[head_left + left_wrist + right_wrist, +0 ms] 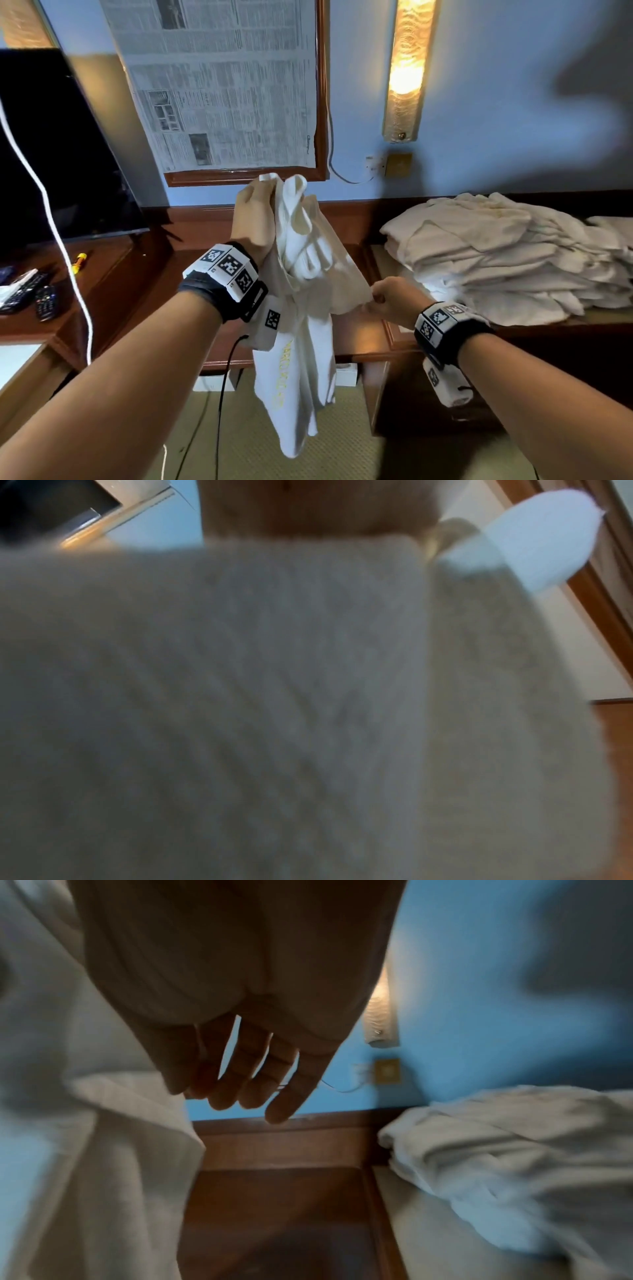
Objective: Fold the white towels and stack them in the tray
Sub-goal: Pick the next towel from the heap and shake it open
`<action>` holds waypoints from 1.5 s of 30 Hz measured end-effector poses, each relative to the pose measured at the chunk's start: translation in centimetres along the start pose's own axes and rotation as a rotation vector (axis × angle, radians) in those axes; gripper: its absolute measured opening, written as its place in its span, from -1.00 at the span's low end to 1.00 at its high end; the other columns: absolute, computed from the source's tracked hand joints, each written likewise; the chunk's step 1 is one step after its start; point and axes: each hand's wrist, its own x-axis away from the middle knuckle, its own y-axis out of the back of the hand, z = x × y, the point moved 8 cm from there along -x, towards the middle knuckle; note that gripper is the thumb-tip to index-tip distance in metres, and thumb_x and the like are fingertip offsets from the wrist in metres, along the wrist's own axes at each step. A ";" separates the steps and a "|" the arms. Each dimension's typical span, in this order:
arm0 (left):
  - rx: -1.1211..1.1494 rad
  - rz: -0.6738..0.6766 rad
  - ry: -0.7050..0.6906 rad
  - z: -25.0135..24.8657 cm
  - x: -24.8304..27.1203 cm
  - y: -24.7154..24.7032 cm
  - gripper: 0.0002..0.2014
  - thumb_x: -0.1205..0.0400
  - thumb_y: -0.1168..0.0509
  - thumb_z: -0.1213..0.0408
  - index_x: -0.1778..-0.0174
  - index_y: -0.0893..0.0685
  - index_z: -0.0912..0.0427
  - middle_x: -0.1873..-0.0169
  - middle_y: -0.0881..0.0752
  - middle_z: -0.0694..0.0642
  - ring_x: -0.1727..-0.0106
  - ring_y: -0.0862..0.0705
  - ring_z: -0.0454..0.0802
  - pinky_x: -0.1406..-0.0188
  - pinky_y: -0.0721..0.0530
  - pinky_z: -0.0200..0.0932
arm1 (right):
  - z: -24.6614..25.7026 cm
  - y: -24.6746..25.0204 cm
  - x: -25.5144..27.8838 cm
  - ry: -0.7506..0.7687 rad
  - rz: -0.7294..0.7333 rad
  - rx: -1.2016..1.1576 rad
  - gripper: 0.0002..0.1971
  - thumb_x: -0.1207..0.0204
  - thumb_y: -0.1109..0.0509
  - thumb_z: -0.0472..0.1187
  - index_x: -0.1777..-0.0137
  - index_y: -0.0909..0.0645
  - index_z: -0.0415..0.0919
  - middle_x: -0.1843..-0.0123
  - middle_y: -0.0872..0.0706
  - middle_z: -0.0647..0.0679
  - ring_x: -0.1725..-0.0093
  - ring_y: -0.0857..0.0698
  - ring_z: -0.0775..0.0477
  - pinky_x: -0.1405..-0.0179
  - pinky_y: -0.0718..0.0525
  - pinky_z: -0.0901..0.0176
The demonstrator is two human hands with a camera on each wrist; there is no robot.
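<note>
In midair, white towel (pixel 301 342) hangs crumpled.

From my feed: white towel (pixel 308 260) with yellow lettering, white towel pile (pixel 507 253), pale blue wall (pixel 496 102), reddish-brown wooden desk (pixel 113 274), black-and-white checker-tagged wristbands (pixel 229 270).

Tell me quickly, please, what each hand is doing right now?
Left hand: raised, gripping the top of the hanging white towel.
Right hand: lower, pinching an edge of that towel.
</note>
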 end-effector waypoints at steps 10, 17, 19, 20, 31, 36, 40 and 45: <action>-0.038 0.041 -0.116 -1.3 1.3 1.1 -0.57 -0.81 -0.08 0.19 0.44 -0.35 0.05 0.56 -0.42 -0.12 0.45 -0.35 -0.10 0.34 -0.36 -0.10 | 3.0 -1.0 -1.5 -0.131 0.171 -0.920 -0.61 -0.27 -0.41 -0.09 -0.10 -0.75 -0.15 0.06 -0.73 -0.20 0.10 -0.69 -0.19 0.16 -0.58 -0.03; -0.042 -0.016 -0.097 -1.3 1.5 4.6 -0.61 -0.79 -0.07 0.35 0.40 -0.44 0.07 0.53 -0.51 -0.10 0.40 -0.46 -0.10 0.26 -0.45 -0.15 | 1.8 1.5 -1.5 -0.033 -0.162 -0.482 -0.81 -0.59 -0.40 -0.30 0.26 -0.66 -0.30 0.46 -0.74 -0.08 0.50 -0.67 0.02 0.41 -0.73 -0.12; -0.039 0.163 -0.035 -0.3 1.5 4.3 -0.63 -0.77 -0.15 0.33 0.38 -0.60 0.06 0.43 -0.62 0.04 0.29 -0.55 0.03 0.13 -0.50 -0.03 | 1.3 4.9 -1.8 -0.061 -0.413 -0.476 -0.85 -0.54 -0.37 -0.24 0.22 -0.68 -0.27 0.38 -0.75 -0.06 0.34 -0.71 -0.07 0.20 -0.76 -0.22; -0.079 0.319 -0.006 0.2 1.7 3.6 -0.66 -0.76 -0.22 0.28 0.35 -0.68 0.05 0.37 -0.66 0.10 0.25 -0.59 0.05 0.09 -0.52 -0.01 | 2.0 6.6 -2.1 -0.039 -0.494 -0.498 -0.87 -0.54 -0.36 -0.26 0.17 -0.71 -0.25 0.28 -0.76 -0.04 0.23 -0.72 -0.10 0.11 -0.75 -0.12; -0.208 0.513 -0.216 -4.8 0.8 5.9 -0.80 -0.71 -0.36 0.08 0.10 -0.86 0.05 0.12 -0.84 0.16 0.02 -0.77 0.05 -0.12 -0.66 -0.02 | 21.2 15.9 -0.7 0.520 -0.406 -0.383 -0.85 -0.66 -0.31 -0.40 -0.04 -0.71 -0.25 0.06 -0.76 0.02 0.07 -0.69 0.26 0.04 -0.54 0.52; -0.085 0.414 -0.423 -9.8 1.2 5.9 -0.69 -0.73 -0.31 0.21 0.09 -0.77 0.43 0.25 -0.75 0.21 0.16 -0.68 0.03 0.03 -0.62 -0.12 | 24.7 17.6 0.0 0.624 -0.393 -0.431 -0.95 -0.59 -0.45 -0.35 0.02 -0.72 -0.21 0.16 -0.73 -0.15 0.12 -0.70 -0.04 0.02 -0.58 0.26; 0.010 0.391 -0.482 -12.8 1.7 5.5 -0.81 -0.70 -0.33 0.46 0.19 -0.79 0.23 0.31 -0.76 -0.02 0.23 -0.68 -0.13 0.11 -0.63 -0.24 | 26.3 19.8 0.5 0.674 -0.385 -0.517 -0.84 -0.54 -0.52 -0.35 0.09 -0.78 -0.04 0.13 -0.85 0.02 0.09 -0.79 0.15 -0.08 -0.71 0.26; 0.081 0.425 -0.474 -14.3 1.6 4.7 -0.88 -0.66 -0.34 0.41 0.03 -0.79 0.34 0.17 -0.83 0.15 0.12 -0.78 -0.01 0.02 -0.74 -0.16 | 27.0 21.1 0.4 0.686 -0.386 -0.481 -0.88 -0.59 -0.47 -0.26 -0.03 -0.82 -0.07 0.08 -0.86 -0.04 0.05 -0.80 0.01 -0.08 -0.72 0.09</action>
